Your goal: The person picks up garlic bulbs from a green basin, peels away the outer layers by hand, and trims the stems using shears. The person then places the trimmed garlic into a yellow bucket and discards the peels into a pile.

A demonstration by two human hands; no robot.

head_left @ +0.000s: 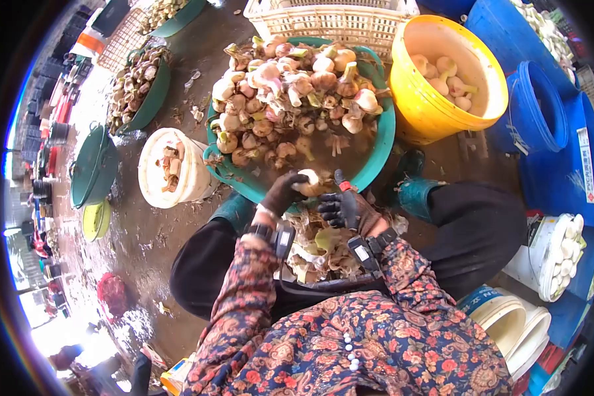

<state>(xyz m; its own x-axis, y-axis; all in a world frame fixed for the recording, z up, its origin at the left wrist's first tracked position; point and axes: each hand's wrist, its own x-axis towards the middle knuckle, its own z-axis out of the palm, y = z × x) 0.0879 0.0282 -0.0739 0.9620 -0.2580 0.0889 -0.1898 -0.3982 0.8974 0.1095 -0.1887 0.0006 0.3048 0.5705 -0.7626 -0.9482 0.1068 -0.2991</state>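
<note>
My left hand (284, 194), in a dark glove, is closed around a pale garlic bulb (309, 178) at the near rim of a green tub (384, 142). Just to its right is my right hand (351, 210), also gloved, with its fingers curled. A small red piece (345, 186) shows by its thumb; what it belongs to is hidden. Many muddy garlic bulbs (290, 86) with cut stems are heaped in the tub, with brown water at its near side. Loose peelings (323, 245) lie below my hands, between my legs.
A yellow bucket (419, 109) with several peeled bulbs stands right of the tub. To the left is a white bucket (150, 168) holding scraps. White crates (330, 25) sit behind, blue bins (538, 109) at right. The floor (135, 231) is wet.
</note>
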